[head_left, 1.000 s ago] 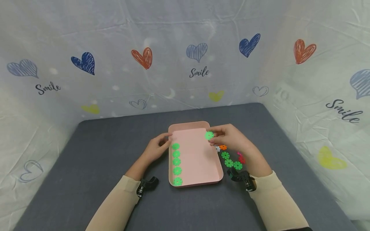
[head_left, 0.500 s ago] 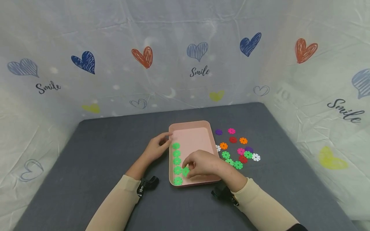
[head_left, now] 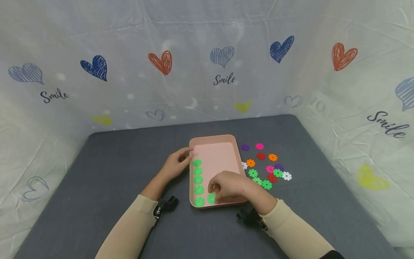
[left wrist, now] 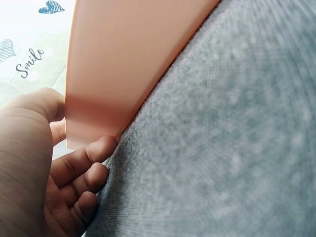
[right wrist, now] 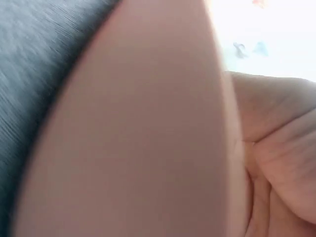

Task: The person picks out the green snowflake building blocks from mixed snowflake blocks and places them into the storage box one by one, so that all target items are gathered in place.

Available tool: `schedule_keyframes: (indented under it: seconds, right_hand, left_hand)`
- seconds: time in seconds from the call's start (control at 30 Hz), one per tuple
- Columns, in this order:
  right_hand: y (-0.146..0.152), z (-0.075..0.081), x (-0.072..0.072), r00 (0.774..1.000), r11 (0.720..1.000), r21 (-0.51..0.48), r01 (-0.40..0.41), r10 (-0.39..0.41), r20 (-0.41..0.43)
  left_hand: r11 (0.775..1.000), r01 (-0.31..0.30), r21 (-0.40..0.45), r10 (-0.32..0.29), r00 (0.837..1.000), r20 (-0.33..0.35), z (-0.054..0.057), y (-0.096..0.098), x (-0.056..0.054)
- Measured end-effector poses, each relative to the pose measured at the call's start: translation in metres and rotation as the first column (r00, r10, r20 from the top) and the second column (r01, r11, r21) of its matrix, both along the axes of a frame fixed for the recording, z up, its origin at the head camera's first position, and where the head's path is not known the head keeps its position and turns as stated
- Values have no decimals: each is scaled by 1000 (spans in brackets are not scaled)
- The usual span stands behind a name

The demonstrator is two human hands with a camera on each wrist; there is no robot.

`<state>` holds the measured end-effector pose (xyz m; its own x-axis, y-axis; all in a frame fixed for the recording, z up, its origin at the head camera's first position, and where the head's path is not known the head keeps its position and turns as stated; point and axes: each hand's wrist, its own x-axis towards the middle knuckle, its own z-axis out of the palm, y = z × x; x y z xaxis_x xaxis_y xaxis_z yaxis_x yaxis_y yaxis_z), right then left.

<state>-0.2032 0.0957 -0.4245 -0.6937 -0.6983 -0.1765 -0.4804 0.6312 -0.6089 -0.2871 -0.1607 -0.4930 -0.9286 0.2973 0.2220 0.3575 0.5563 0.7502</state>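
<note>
A pink rectangular tray point(head_left: 218, 153) lies on the dark grey table. Along its left side runs a column of several green notched plastic discs point(head_left: 198, 179). My left hand point(head_left: 175, 164) holds the tray's left rim; the left wrist view shows its fingers point(left wrist: 79, 163) against the tray's outer wall point(left wrist: 118, 59). Inside the tray, near its front edge, my right hand point(head_left: 229, 185) pinches another green disc point(head_left: 211, 198), just right of the column. In the right wrist view the tray wall point(right wrist: 138, 123) hides the fingertips and that disc; the palm point(right wrist: 281, 148) shows beside it.
Right of the tray, loose notched discs lie scattered: several green point(head_left: 266, 184), plus orange point(head_left: 272, 157), red point(head_left: 261, 156), pink point(head_left: 260, 146), purple point(head_left: 245, 147) and white point(head_left: 286, 176) ones. A heart-printed curtain point(head_left: 194, 90) hangs behind the table.
My right hand has carried the green disc from the tray's right rim to its front left, then shifted it slightly right and nearer the front edge. My left hand has stayed at the rim.
</note>
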Motion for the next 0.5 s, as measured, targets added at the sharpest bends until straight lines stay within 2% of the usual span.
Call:
schedule_keyframes:
  seconds: [0.1, 0.23, 0.37, 0.5]
  right_hand:
    - [14, 12, -6, 999, 999, -28, 32, -32, 0]
    - [45, 29, -17, 991, 989, -60, 135, -136, -10]
    - [77, 36, -27, 965, 963, -63, 261, -261, 11]
    - [100, 34, -33, 936, 938, 13, 346, -346, 71]
  left_hand:
    - [1000, -4, -3, 3, 1000, -5, 1, 0, 0]
    - [1000, -2, -2, 2, 1000, -10, 1, 0, 0]
    - [1000, -1, -8, 1, 1000, -6, 1, 0, 0]
    - [1000, 0, -7, 0, 1000, 4, 1, -1, 0]
